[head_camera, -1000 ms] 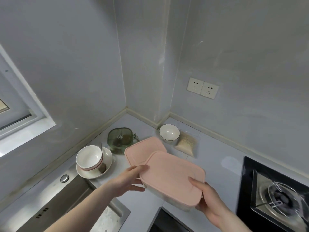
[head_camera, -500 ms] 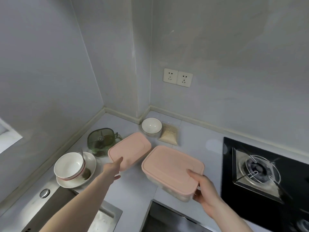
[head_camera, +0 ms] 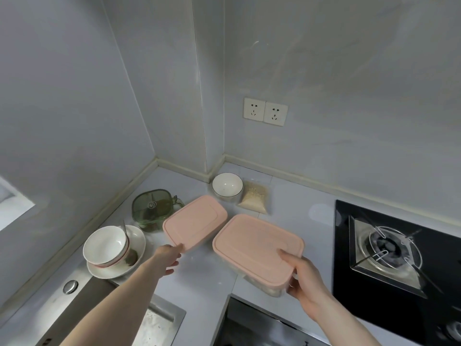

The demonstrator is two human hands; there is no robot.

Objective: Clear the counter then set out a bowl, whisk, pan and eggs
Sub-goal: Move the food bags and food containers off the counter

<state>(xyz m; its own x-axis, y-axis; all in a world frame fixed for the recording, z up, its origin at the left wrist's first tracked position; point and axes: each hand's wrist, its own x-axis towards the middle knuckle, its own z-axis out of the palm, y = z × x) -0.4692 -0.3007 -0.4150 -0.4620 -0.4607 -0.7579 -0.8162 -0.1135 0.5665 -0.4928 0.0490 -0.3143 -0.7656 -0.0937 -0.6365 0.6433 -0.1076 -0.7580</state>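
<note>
Two clear boxes with pink lids are over the grey counter (head_camera: pixel 204 278). My right hand (head_camera: pixel 303 279) grips the near corner of the right pink-lidded box (head_camera: pixel 257 245), thumb on its lid, holding it tilted above the counter's front edge. The left pink-lidded box (head_camera: pixel 194 222) rests on the counter; my left hand (head_camera: pixel 168 257) touches its near edge, fingers under the rim. A white bowl (head_camera: pixel 227 184) stands in the back corner. Another white bowl (head_camera: pixel 104 245) sits tilted on a white plate (head_camera: pixel 136 245) at the left.
A green lidded glass container (head_camera: pixel 152 208) stands behind the left box. A bag of grains (head_camera: pixel 254 197) lies beside the corner bowl. The steel sink (head_camera: pixel 74 310) is at the lower left, the black gas hob (head_camera: pixel 389 253) at the right. Two sockets (head_camera: pixel 265 111) are on the wall.
My left hand let go of the right box and reached to the left box's near edge. The right hand alone now carries the right box. The view has swung to the right.
</note>
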